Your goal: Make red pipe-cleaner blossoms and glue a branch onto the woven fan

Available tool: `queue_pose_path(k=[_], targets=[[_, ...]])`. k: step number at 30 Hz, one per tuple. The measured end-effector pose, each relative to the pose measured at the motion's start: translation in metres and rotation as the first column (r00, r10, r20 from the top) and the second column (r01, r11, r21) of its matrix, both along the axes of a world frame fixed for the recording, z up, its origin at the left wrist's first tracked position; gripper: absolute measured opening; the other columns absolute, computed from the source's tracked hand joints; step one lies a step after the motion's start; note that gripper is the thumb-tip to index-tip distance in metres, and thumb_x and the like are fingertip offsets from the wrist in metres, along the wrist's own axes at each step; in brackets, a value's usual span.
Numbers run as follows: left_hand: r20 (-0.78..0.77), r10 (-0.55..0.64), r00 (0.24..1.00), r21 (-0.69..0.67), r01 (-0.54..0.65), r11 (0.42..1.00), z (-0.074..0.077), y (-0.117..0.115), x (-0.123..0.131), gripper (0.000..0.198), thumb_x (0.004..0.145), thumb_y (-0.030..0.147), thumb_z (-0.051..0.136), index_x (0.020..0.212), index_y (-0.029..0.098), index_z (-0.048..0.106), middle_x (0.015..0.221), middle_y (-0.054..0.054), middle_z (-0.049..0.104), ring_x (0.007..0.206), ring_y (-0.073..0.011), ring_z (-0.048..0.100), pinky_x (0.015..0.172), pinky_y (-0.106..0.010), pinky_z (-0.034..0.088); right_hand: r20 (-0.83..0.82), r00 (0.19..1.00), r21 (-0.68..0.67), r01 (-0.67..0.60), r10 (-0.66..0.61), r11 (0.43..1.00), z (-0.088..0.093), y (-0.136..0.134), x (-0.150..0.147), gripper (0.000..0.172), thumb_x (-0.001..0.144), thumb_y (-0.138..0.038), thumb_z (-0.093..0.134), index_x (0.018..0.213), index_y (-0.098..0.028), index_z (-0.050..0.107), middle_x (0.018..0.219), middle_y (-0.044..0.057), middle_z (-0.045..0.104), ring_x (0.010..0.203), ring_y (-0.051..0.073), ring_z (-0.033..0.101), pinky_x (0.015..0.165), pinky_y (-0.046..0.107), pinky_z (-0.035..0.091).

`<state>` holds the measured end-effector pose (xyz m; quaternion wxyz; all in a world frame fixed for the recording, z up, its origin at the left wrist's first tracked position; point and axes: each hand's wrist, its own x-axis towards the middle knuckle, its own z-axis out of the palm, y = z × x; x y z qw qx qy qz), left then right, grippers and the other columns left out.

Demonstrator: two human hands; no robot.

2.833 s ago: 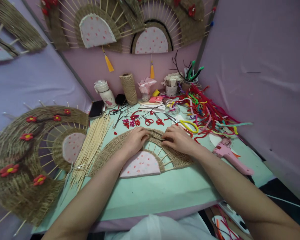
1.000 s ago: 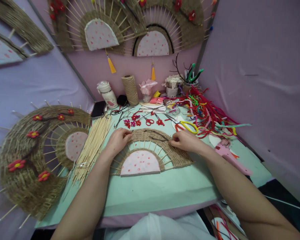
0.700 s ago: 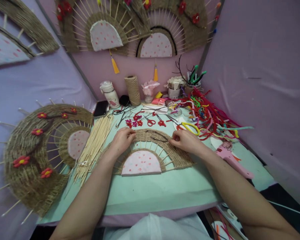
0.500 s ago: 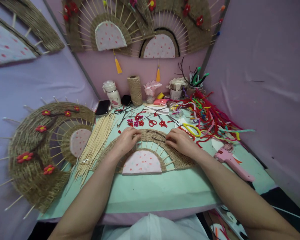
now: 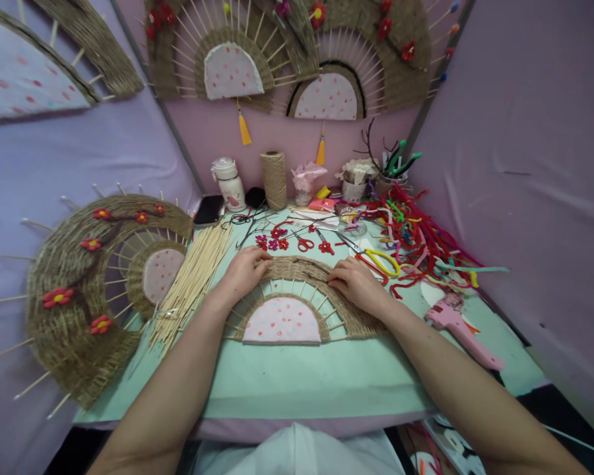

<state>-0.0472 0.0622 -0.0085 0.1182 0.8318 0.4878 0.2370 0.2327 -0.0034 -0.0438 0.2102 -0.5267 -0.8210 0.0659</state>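
Observation:
A half-round woven twine fan [image 5: 366,322] lies flat on the table, with stick ribs and a white, red-spotted half-disc [image 5: 282,321] at its middle. My left hand [image 5: 243,272] rests at the fan's upper left edge, fingers closed together against the weave. On the upper band lies a thin dark twig [image 5: 309,268]. At the twig's right end, my right hand [image 5: 359,282] has its fingers pinched down; the fingertips are partly hidden. Beyond the fan are small red and purple flowers [image 5: 277,243], red-handled scissors [image 5: 305,244] and yellow-handled scissors [image 5: 383,262].
Thin sticks [image 5: 193,284] lie in a bundle at left, beside a finished flowered fan [image 5: 74,264]. To the right are a pink glue gun [image 5: 462,330] and tangled pipe cleaners [image 5: 410,227]. A twine spool [image 5: 274,179], white bottle [image 5: 228,185] and phone [image 5: 208,210] line the back.
The camera view has shifted slightly, so the background sits a little further right. My left hand has slid a little left along the fan's edge; my right hand stays nearly in place.

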Motion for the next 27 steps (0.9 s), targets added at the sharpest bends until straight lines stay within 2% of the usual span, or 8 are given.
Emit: queue_pose_path(k=[4, 8, 14, 18, 22, 27], targets=[[0.007, -0.001, 1.0, -0.006, 0.001, 1.0, 0.001, -0.001, 0.0, 0.018, 0.085, 0.028, 0.056, 0.089, 0.018, 0.071, 0.094, -0.008, 0.069, 0.094, -0.0227, 0.062, 0.09, -0.038, 0.048, -0.005, 1.0, -0.008, -0.004, 0.004, 1.0, 0.001, 0.0, 0.0, 0.012, 0.089, -0.021, 0.061, 0.086, -0.02, 0.073, 0.085, 0.006, 0.066, 0.086, 0.021, 0.053, 0.077, 0.033, 0.039], [-0.008, 0.018, 1.0, -0.016, -0.019, 1.0, 0.004, 0.0, -0.005, 0.021, 0.086, 0.032, 0.055, 0.091, 0.019, 0.071, 0.095, -0.007, 0.07, 0.093, -0.0225, 0.063, 0.089, -0.037, 0.048, -0.062, 0.998, 0.049, 0.012, -0.009, 0.999, 0.004, -0.001, 0.005, 0.014, 0.09, -0.026, 0.059, 0.088, -0.021, 0.072, 0.089, 0.006, 0.066, 0.087, 0.021, 0.054, 0.079, 0.034, 0.039], [-0.072, 0.178, 0.981, -0.031, -0.181, 0.983, 0.003, 0.012, -0.031, 0.02, 0.084, 0.031, 0.057, 0.089, 0.018, 0.072, 0.092, -0.009, 0.072, 0.088, -0.0243, 0.064, 0.082, -0.036, 0.049, -0.134, 0.984, 0.11, 0.136, -0.121, 0.985, 0.004, 0.003, 0.018, 0.016, 0.091, -0.026, 0.056, 0.086, -0.019, 0.071, 0.09, 0.008, 0.066, 0.088, 0.023, 0.055, 0.08, 0.035, 0.041], [-0.084, 0.199, 0.976, -0.071, -0.205, 0.976, 0.0, 0.016, -0.043, 0.018, 0.083, 0.029, 0.057, 0.084, 0.02, 0.073, 0.091, -0.008, 0.074, 0.089, -0.0249, 0.065, 0.08, -0.035, 0.049, -0.163, 0.977, 0.095, 0.156, -0.139, 0.983, 0.001, 0.006, 0.022, 0.017, 0.09, -0.026, 0.055, 0.084, -0.02, 0.07, 0.088, 0.008, 0.067, 0.087, 0.023, 0.056, 0.08, 0.036, 0.042], [-0.072, 0.166, 0.984, -0.074, -0.171, 0.982, -0.006, 0.013, -0.036, 0.019, 0.083, 0.029, 0.057, 0.085, 0.021, 0.074, 0.092, -0.007, 0.075, 0.088, -0.0238, 0.066, 0.08, -0.034, 0.05, -0.171, 0.975, 0.096, 0.157, -0.139, 0.983, 0.001, 0.005, 0.024, 0.018, 0.09, -0.026, 0.054, 0.083, -0.02, 0.07, 0.087, 0.009, 0.067, 0.086, 0.023, 0.057, 0.077, 0.036, 0.043], [-0.145, 0.125, 0.982, 0.001, -0.126, 0.992, -0.012, 0.015, -0.007, 0.019, 0.084, 0.03, 0.056, 0.084, 0.02, 0.073, 0.09, -0.008, 0.074, 0.087, -0.0236, 0.066, 0.078, -0.033, 0.05, -0.152, 0.978, 0.069, 0.158, -0.146, 0.985, 0.001, 0.005, 0.024, 0.018, 0.09, -0.026, 0.055, 0.082, -0.019, 0.069, 0.087, 0.009, 0.067, 0.086, 0.023, 0.058, 0.078, 0.035, 0.043]])
